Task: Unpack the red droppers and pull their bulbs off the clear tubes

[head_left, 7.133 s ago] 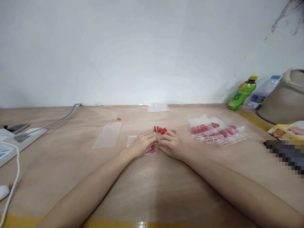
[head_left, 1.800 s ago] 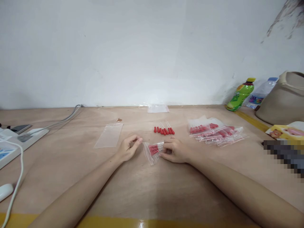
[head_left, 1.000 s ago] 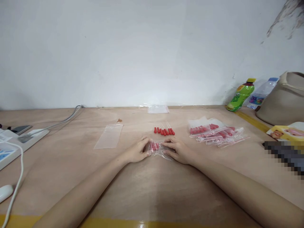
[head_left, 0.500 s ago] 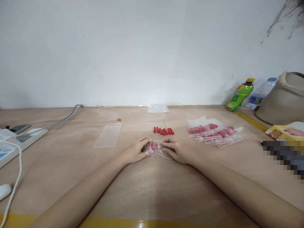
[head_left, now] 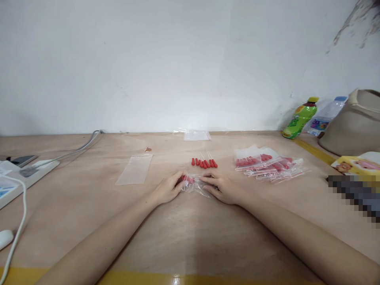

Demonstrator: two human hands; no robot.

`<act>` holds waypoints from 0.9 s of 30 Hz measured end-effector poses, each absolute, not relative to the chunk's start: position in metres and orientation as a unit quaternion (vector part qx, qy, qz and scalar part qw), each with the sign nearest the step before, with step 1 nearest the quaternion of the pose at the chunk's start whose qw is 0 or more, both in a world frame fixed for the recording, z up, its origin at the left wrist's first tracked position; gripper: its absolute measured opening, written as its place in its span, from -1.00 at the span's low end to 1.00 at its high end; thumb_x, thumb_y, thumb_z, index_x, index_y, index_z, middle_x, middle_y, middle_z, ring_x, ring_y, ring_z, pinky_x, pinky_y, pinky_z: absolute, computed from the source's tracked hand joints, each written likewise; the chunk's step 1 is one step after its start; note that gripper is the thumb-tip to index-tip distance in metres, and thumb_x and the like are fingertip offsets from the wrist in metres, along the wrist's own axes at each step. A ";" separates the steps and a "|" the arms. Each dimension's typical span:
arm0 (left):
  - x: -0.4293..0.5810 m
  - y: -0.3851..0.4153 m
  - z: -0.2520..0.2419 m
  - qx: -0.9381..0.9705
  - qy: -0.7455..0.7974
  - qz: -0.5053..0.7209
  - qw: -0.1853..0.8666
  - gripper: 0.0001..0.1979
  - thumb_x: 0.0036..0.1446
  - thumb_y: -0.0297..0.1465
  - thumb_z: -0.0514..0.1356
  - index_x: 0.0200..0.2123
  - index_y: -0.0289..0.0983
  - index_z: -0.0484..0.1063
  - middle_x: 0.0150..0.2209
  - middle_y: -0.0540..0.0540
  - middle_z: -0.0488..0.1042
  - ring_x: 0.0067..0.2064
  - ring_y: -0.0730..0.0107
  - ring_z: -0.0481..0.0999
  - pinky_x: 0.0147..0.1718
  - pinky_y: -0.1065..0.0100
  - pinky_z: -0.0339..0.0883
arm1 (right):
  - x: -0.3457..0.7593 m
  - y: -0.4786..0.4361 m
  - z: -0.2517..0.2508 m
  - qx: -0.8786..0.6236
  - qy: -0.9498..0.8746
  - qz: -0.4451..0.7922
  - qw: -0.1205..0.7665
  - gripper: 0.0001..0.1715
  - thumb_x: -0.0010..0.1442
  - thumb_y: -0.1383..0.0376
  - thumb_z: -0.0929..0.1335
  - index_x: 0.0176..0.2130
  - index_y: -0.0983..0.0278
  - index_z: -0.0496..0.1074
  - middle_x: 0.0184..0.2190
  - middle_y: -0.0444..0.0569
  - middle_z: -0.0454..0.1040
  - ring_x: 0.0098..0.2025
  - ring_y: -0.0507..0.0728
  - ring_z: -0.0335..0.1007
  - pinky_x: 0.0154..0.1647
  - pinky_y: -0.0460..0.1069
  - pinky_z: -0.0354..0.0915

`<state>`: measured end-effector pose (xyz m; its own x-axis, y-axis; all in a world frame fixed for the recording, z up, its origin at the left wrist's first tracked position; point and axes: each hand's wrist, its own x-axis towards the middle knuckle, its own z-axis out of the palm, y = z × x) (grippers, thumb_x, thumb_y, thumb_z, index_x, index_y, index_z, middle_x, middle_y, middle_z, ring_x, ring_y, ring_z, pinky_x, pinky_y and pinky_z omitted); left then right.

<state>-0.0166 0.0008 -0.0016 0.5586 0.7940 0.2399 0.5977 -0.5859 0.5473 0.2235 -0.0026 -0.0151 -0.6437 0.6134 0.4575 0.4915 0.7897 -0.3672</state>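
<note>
Between my hands lies a clear plastic zip bag [head_left: 197, 189] with red-bulbed droppers [head_left: 187, 179] at its left end. The fingers and thumb of my left hand [head_left: 170, 187] close around the red bulbs; whether these sit wholly inside the film I cannot tell. My right hand [head_left: 221, 187] pinches the right part of the bag, resting on the table. Just beyond, several droppers [head_left: 204, 163] with red bulbs and thin clear stems lie in a row, bulbs towards me. A flat clear bag [head_left: 135, 170] lies to the left of them.
Filled zip bags [head_left: 268, 164] are piled at the right. Another bag [head_left: 197, 135] lies by the wall. Far right stand a green bottle [head_left: 300, 118], a clear bottle [head_left: 325, 118] and a beige bag-like item [head_left: 352, 126]. A power strip [head_left: 32, 178] with cables is at left.
The red bulbs have shifted left, deeper into my left hand's grasp, and the bag's film has bunched differently. My right hand has barely moved.
</note>
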 end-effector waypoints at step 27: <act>-0.040 0.005 0.012 0.915 0.338 0.201 0.093 -0.82 0.21 -0.38 -0.07 -0.18 -0.28 0.24 -0.25 -0.13 0.34 -0.21 0.33 0.31 -0.20 0.30 0.22 | 0.229 -0.005 -0.008 -0.318 -0.916 0.116 0.214 -0.41 0.20 0.07 0.18 0.14 0.28 0.16 0.09 0.11 0.19 0.12 0.18 0.10 0.12 0.12 0.12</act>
<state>-0.0402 0.0050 0.0124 0.6903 0.6563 0.3045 0.5814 -0.7537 0.3063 0.2295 -0.0048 -0.0085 -0.7057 0.6328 0.3185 0.5339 0.7706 -0.3480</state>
